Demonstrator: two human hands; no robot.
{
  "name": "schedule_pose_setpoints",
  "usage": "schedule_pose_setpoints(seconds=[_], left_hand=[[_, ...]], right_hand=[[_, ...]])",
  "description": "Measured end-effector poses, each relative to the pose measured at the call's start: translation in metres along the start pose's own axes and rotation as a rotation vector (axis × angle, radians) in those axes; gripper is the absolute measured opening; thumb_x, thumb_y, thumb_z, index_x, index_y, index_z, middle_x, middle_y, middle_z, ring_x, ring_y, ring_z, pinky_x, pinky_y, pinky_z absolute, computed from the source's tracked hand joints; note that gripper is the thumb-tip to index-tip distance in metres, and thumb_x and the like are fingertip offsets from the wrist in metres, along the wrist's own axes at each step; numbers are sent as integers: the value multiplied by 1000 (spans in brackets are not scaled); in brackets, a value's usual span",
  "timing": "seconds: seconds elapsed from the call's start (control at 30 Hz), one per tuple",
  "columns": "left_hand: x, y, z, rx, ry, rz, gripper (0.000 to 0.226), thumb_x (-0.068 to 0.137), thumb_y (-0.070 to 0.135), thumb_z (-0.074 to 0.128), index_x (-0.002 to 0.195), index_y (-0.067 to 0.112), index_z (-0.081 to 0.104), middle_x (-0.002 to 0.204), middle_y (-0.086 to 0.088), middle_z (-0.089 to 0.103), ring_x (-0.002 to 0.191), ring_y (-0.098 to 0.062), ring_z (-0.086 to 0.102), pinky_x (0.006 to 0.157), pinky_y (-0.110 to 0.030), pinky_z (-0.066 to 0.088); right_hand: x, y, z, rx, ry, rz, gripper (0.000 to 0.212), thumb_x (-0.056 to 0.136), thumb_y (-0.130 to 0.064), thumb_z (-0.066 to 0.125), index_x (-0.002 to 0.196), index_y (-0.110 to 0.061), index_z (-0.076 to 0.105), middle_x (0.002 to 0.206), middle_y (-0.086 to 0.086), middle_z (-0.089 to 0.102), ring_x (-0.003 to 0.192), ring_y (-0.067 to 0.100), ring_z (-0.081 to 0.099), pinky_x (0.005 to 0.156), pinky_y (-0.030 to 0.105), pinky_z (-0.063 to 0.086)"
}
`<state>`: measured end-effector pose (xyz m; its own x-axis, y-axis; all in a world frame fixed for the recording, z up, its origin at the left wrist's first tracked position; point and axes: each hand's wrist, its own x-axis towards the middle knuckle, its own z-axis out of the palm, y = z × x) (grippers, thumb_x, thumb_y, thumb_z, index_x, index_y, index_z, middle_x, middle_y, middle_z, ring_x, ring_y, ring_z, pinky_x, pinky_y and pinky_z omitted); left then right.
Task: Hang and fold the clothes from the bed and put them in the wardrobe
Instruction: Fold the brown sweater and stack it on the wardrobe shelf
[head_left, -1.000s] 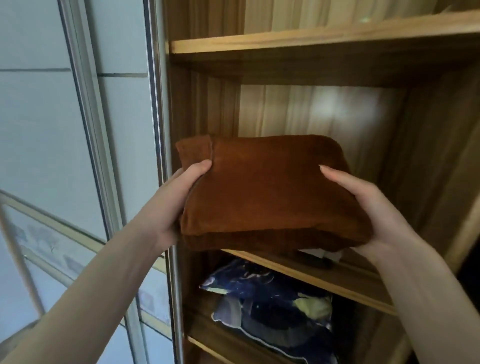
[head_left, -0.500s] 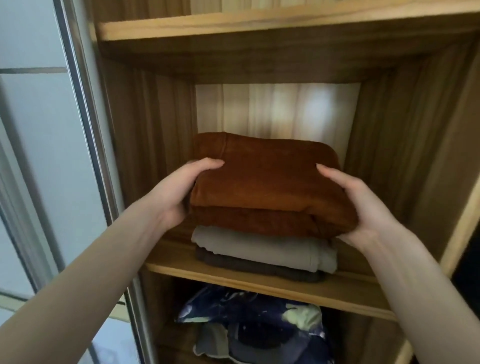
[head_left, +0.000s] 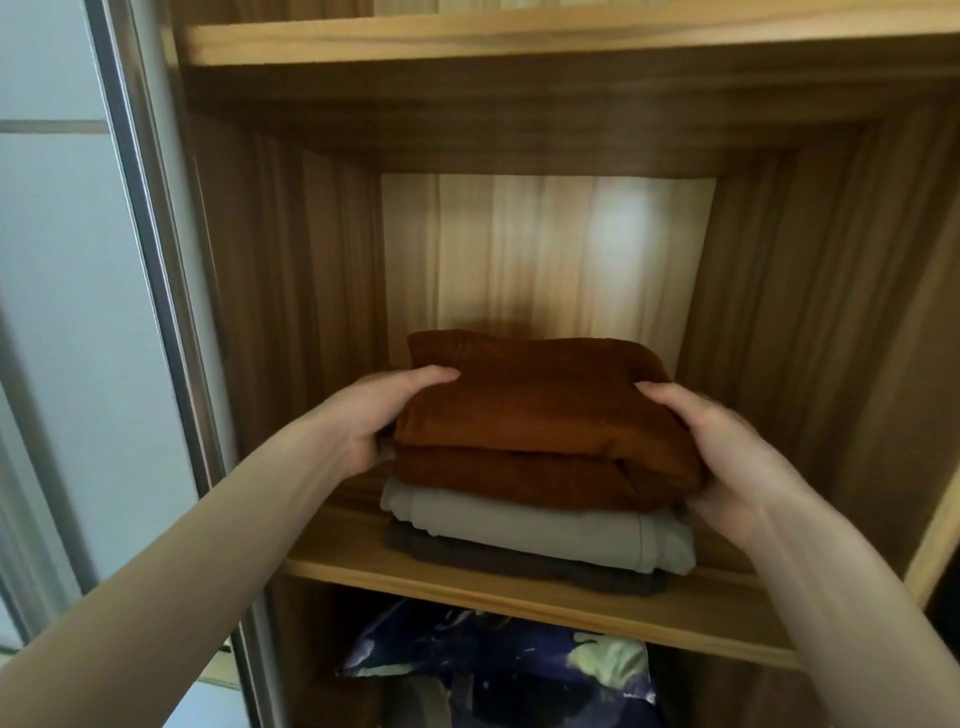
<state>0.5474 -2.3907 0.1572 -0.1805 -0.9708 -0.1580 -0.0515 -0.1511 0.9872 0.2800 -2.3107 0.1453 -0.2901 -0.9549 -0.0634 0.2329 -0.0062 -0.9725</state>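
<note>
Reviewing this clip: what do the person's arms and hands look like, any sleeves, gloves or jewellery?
Both forearms are bare up to the frame edge, with no sleeve in view. The left hand and right hand wear no gloves, and no rings, watch or bracelet show on the visible fingers or wrists. Nails look short and unpainted.

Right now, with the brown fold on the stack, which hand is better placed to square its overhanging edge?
Right. The right hand cups the brown garment where it overhangs the grey one; the left hand grips the aligned side.

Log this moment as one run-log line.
step: stacking | left hand + right hand: hold folded brown garment | on: grey garment | place: wardrobe shelf
</note>
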Motion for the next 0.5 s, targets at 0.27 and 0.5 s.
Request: schedule_pose_setpoints(seconds=[0.27,0.5], left_hand=[[14,39,9,670,186,375,72,96,67,56,158,32,42,158,0,48,139,-25,49,96,-28,39],[27,16,37,1115,-30,337,82,94,83,33,163,39,26,170,4,25,154,-24,29,120,-39,29]], right_hand=[[21,-32,4,-680,10,-632,54,101,-41,61,153,-36,46,150,-12,53,142,11,45,120,36,37],[43,-27,19,-1183,-234,-286,91,80,-92,43,158,-45,34,167,-13,31,151,18,33,119,38,29]])
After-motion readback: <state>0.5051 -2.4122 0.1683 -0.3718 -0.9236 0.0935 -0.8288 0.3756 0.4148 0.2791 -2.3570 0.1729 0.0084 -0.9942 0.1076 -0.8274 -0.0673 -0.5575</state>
